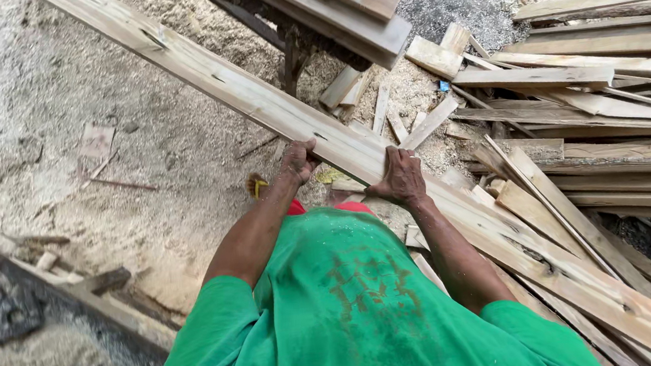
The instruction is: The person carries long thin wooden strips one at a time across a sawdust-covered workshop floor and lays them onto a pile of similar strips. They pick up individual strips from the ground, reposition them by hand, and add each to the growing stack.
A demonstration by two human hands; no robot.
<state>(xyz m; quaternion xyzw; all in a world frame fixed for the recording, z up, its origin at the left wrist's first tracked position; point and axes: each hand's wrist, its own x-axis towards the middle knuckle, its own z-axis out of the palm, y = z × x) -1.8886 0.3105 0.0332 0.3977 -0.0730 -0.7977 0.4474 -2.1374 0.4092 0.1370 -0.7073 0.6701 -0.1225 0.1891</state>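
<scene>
Wearing a green shirt [353, 308]. Gripping a long plank [271, 109] with both hands, left hand [298, 162] clenched on its near edge, right hand [400, 177] pressing on top. Running diagonally from upper left to lower right, over sawdust-covered ground [30, 92], beside stacked boards [612, 100].

Long plank [254, 98] across the sawdust ground [22, 93], plank pile [612, 100] right, bench [340, 6] behind

Sawdust-strewn ground [38, 91] under loose plank pile [612, 100], wood offcuts [382, 106] and scattered scraps.
</scene>
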